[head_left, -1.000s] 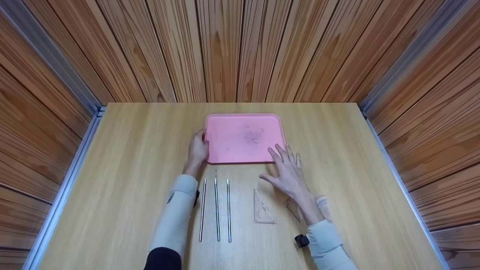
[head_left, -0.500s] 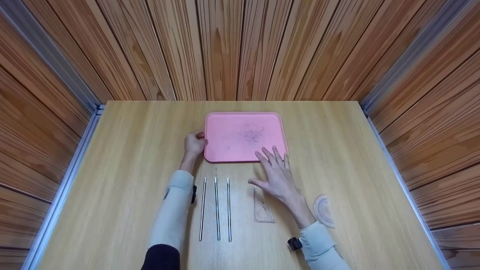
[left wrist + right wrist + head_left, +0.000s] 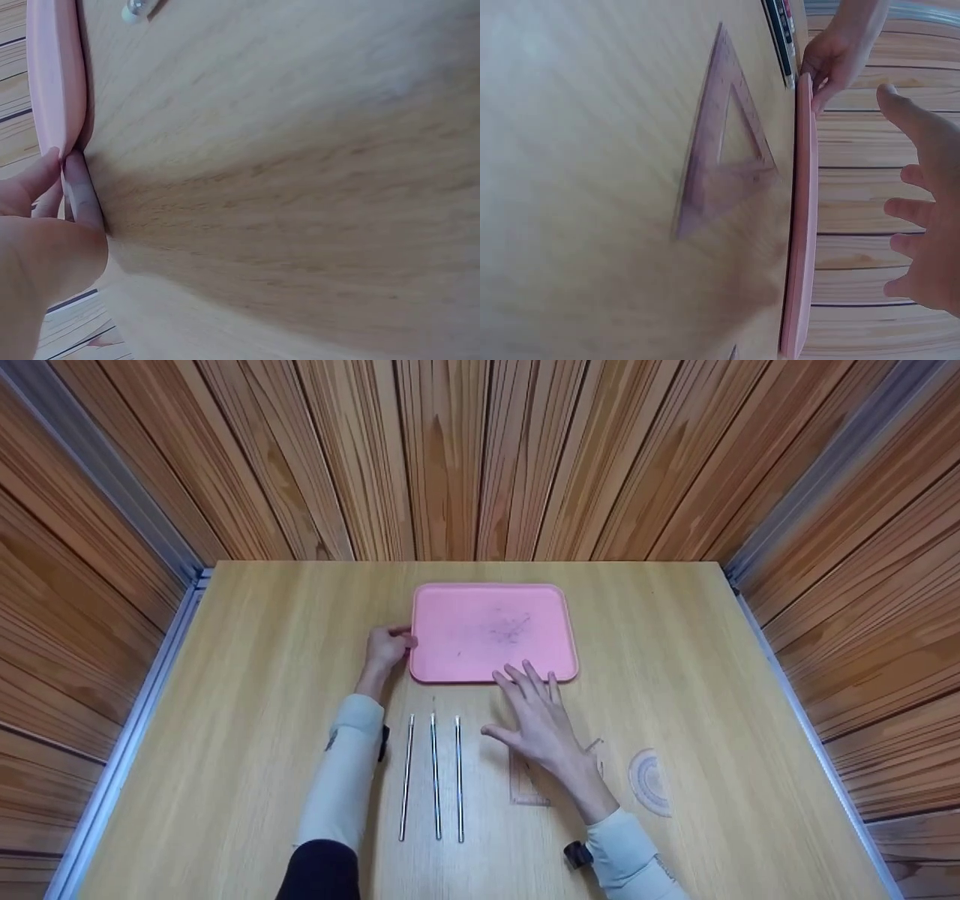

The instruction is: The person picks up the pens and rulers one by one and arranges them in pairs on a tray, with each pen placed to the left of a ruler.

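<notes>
A pink rectangular tray [image 3: 450, 615] with dark marks on its surface lies at the far middle of the table. At its left edge my left hand [image 3: 386, 649] pinches the rim; in the left wrist view the thumb is on the tray side [image 3: 58, 82] and fingers are tucked under it. My right hand [image 3: 536, 724] is spread, fingertips over the tray's near edge at the right. Below that hand, a clear triangular set square [image 3: 529, 795] is partly covered; its whole outline shows in the right wrist view [image 3: 705, 157].
Three slim pencils [image 3: 436, 780] lie side by side, pointing away from me, in front of the tray. Right of my forearm is a clear protractor [image 3: 649, 782]. Another clear ruler-like piece [image 3: 598, 750] peeks out behind my right wrist. A plank wall stands beyond the table's far edge.
My right hand has moved left and slightly nearer along the tray's front edge, uncovering the protractor and covering part of the set square. The left hand has shifted slightly left, still at the rim.
</notes>
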A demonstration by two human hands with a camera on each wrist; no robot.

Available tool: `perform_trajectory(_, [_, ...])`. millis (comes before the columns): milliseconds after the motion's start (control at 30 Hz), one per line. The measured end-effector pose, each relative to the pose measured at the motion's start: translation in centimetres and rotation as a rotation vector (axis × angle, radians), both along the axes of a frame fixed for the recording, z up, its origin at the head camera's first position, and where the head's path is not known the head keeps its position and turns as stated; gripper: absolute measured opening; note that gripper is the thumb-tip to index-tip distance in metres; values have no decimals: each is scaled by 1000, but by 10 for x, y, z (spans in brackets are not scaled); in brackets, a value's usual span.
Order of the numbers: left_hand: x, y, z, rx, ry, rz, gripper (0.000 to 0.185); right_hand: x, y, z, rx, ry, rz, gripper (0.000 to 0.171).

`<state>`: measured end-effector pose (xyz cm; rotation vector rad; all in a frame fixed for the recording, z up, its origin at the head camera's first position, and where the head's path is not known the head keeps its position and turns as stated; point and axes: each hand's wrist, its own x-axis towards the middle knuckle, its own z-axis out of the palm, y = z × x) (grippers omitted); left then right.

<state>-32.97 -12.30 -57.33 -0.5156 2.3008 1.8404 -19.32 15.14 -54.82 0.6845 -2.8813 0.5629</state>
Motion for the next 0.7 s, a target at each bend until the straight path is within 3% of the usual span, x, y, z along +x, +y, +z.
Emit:
perform_trajectory(467, [2,-4,0,46,9,5,40,10,-23,1,28,5,71,86])
perform_trajectory(700, [0,-1,-1,21,9,3,37,20,-41,-1,43,-11,123,81])
